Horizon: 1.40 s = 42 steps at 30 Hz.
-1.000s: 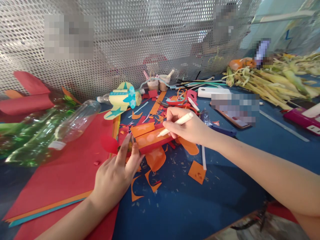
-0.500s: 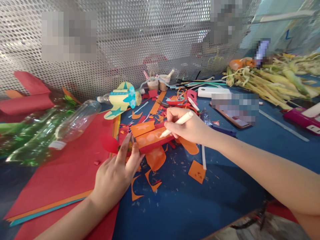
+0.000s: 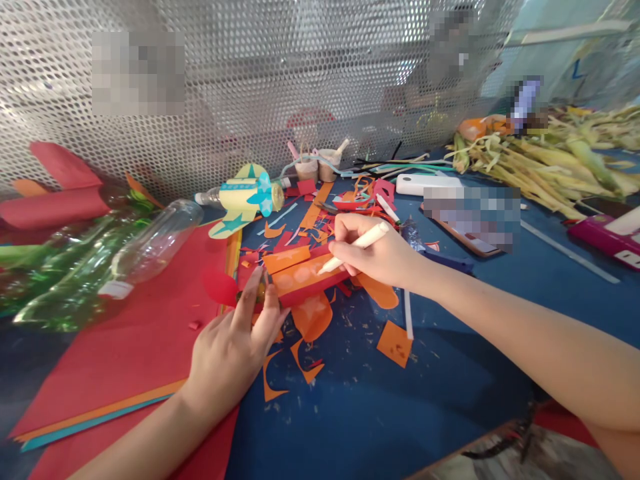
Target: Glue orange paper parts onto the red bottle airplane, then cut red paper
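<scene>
My right hand (image 3: 383, 257) is closed around a white marker (image 3: 361, 242), its tip on an orange paper strip (image 3: 287, 279) with a row of pale round spots. The strip lies along a red-and-orange paper-covered bottle plane (image 3: 315, 290), which rests on the table. My left hand (image 3: 225, 353) grips the plane's left end, index and middle fingers over it; the thumb side is partly hidden. A rounded red paper piece (image 3: 220, 287) sticks out left of these fingers. Beneath the plane is an orange paper wing (image 3: 311, 317) with a pale star.
Red paper sheets (image 3: 150, 333) lie at left, beside clear and green plastic bottles (image 3: 155, 247). A yellow bottle plane (image 3: 240, 199) with blue stars stands behind. Paper scraps, a phone (image 3: 463, 230), a white device (image 3: 427, 184) and corn husks (image 3: 540, 163) lie rearward, before a perforated metal screen (image 3: 250, 87).
The marker tip has shifted very slightly left along the orange strip. My left hand and the plane stay nearly in place.
</scene>
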{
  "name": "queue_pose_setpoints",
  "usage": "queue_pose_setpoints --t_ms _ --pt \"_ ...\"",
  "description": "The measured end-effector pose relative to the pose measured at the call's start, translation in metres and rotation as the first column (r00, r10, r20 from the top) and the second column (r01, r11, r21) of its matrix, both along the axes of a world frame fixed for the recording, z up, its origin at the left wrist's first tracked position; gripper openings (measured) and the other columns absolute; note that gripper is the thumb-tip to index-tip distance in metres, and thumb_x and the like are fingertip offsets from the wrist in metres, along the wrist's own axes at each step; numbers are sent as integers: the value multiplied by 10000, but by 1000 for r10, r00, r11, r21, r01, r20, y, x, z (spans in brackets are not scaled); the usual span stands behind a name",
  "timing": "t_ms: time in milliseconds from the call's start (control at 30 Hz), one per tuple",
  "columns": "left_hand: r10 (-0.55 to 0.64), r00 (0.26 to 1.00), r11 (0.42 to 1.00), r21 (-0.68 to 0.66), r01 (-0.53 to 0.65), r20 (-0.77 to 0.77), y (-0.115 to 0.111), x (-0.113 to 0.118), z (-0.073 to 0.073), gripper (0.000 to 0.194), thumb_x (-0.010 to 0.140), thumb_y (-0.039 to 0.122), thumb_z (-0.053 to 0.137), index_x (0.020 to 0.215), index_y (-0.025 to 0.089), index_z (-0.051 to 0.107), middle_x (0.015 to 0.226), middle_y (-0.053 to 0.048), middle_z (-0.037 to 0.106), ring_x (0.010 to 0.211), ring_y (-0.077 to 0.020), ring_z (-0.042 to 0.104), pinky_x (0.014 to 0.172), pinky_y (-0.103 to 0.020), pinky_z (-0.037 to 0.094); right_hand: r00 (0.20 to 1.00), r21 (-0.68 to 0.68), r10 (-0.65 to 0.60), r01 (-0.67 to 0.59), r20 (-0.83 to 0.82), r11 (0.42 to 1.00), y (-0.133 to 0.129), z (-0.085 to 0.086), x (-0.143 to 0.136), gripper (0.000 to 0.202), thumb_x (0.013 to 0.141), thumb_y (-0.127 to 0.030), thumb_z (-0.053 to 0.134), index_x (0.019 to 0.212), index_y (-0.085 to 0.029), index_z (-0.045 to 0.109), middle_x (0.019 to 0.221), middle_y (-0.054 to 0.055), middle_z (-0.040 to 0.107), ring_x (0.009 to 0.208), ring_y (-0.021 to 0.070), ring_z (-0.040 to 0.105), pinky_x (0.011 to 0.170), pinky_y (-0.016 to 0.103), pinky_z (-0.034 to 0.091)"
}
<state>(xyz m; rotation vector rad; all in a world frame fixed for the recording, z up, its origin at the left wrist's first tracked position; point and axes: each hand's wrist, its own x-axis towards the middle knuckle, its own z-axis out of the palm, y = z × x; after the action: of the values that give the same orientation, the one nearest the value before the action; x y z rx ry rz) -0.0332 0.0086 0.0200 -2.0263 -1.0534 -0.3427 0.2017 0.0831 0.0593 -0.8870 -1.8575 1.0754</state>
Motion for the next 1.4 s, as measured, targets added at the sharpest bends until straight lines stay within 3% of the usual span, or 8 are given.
queue_pose_setpoints --t_ms 167,400,600,900,1200,1400 --pt "1 1000 1000 -4 -1 -7 0 1 -1 270 895 289 596 1104 124 550 1187 -176 670 487 -143 570 502 -295 360 999 4 -28 28 -16 1000 1 0 0 181 820 -205 543 689 -218 419 469 -90 517 454 77 509 530 239 407" --pt "5 1000 1000 -25 -4 22 0 -1 -3 428 894 277 591 1287 145 483 1209 -153 662 501 -150 574 510 -300 334 1000 -5 -16 16 5 1000 0 1 0 186 818 -202 538 683 -220 412 467 -88 511 466 81 517 513 233 393" --pt "7 1000 1000 -9 -7 -4 0 0 -1 316 890 277 600 1157 121 537 1164 -166 683 485 -150 561 507 -296 344 1000 4 -11 11 8 1000 1 0 1 179 818 -211 537 687 -221 416 462 -86 514 465 85 518 506 231 398" --pt "30 1000 1000 -8 -30 -5 -1 1 1 321 913 286 567 1197 154 495 1137 -128 697 495 -136 597 503 -285 369 1000 -13 -18 18 16 1000 0 0 1 173 809 -209 544 691 -217 417 464 -91 509 474 86 532 500 221 398" --pt "38 999 997 -63 -36 29 -1 0 0 623 909 262 562 1454 205 265 1228 -141 656 510 -154 604 507 -294 356 1000 -7 -17 17 26 1000 0 1 2 185 818 -211 544 687 -217 413 465 -89 505 480 85 530 516 225 407" --pt "12 1000 1000 -5 -12 -19 0 1 0 352 898 295 591 1181 108 498 1141 -177 689 489 -150 586 501 -293 384 1000 -3 1 -1 18 1000 0 1 2 188 814 -208 545 684 -220 410 454 -93 492 478 89 521 515 227 412"
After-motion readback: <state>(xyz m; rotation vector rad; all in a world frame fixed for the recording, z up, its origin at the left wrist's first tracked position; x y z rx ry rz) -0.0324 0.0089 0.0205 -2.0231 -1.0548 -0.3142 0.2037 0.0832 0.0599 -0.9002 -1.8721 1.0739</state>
